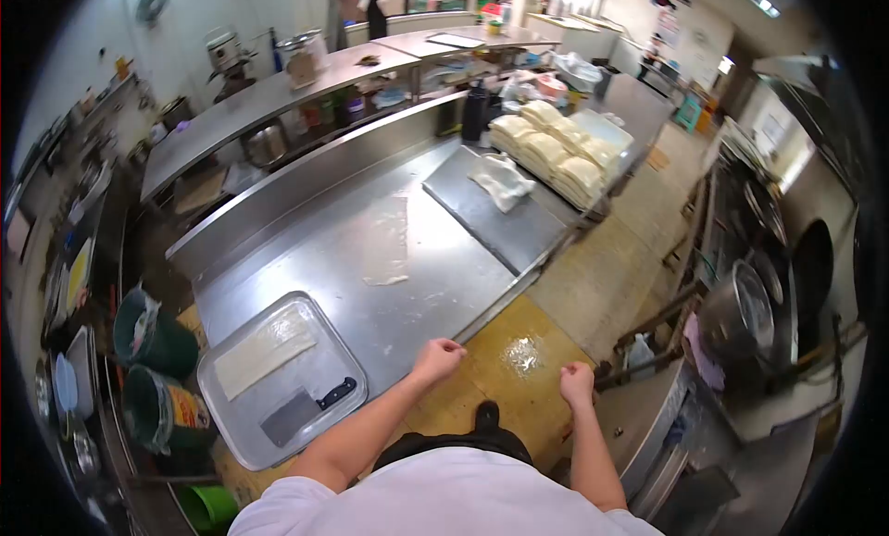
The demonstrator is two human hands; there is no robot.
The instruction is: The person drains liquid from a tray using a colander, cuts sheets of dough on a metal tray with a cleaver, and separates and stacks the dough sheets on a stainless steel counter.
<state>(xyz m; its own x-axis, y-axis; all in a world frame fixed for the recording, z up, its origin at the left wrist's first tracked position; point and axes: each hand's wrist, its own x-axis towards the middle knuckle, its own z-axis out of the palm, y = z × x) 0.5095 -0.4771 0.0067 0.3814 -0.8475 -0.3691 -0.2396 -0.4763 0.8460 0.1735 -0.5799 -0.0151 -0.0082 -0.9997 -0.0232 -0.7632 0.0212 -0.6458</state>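
Note:
My left hand [439, 360] hovers at the near edge of the steel table [435, 295], its fingers curled closed. Over the floor to the right hangs my right hand [576, 385], closed like a fist. Nothing shows in either hand. A metal tray [356, 358] at the table's near left corner holds a flat pale slab, likely dough [269, 353], and a cleaver [294, 416] with a black handle. Farther back, a thin pale sheet [386, 242] lies flat on the steel.
Beyond the sheet, a white cloth [502, 181] rests on a raised steel slab [491, 214]. Stacked pale slabs [556, 152] and a dark bottle [474, 112] stand at the far end. Green buckets [153, 397] line the left; a large pot [736, 309] sits right.

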